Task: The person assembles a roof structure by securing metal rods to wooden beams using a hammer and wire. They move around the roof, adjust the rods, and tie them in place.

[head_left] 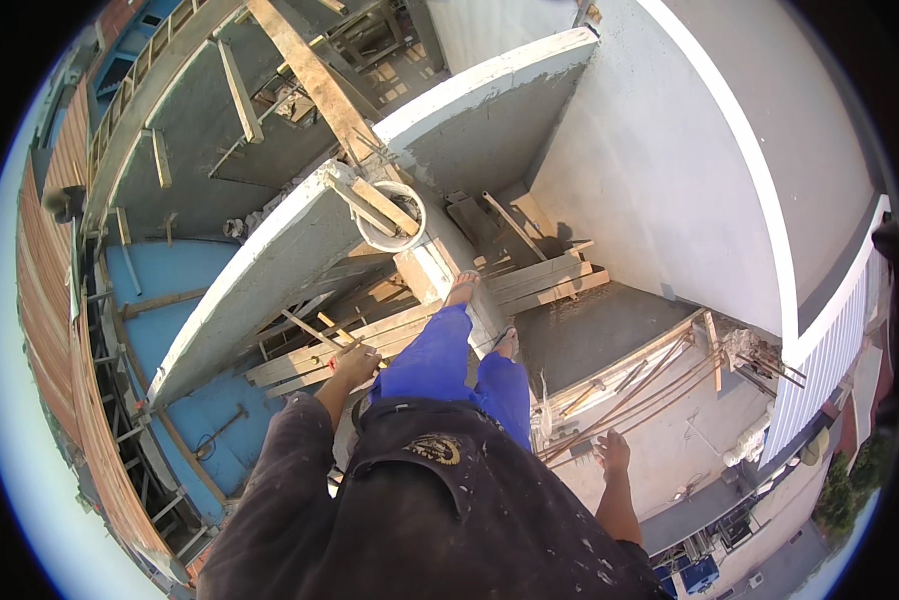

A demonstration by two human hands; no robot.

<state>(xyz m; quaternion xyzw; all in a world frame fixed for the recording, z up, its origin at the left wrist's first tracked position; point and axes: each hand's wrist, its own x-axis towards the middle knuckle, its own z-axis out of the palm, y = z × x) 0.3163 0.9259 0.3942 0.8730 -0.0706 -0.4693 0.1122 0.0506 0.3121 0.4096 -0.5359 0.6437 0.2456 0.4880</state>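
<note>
My left hand [358, 364] hangs by my left thigh with its fingers curled. Small bits of red and yellow show beside it, too small to name. Out to the right, my right hand [614, 454] hangs low with its fingers loosely bent and apart; I see nothing held in it. My feet, in sandals, stand on a narrow beam [452, 262] high above the rooms. Ahead of them on the same beam is a round whitish bucket [369, 237], with pieces of wood [390, 207] lying across its mouth.
Curved wall tops [490, 82] rise on both sides of the beam. A long plank [315, 75] stretches away ahead. Wooden boards [545, 283] cross below my feet. Reinforcing bars [625, 400] stick out at right. Drops open on both sides, with a blue surface [185, 270] at left.
</note>
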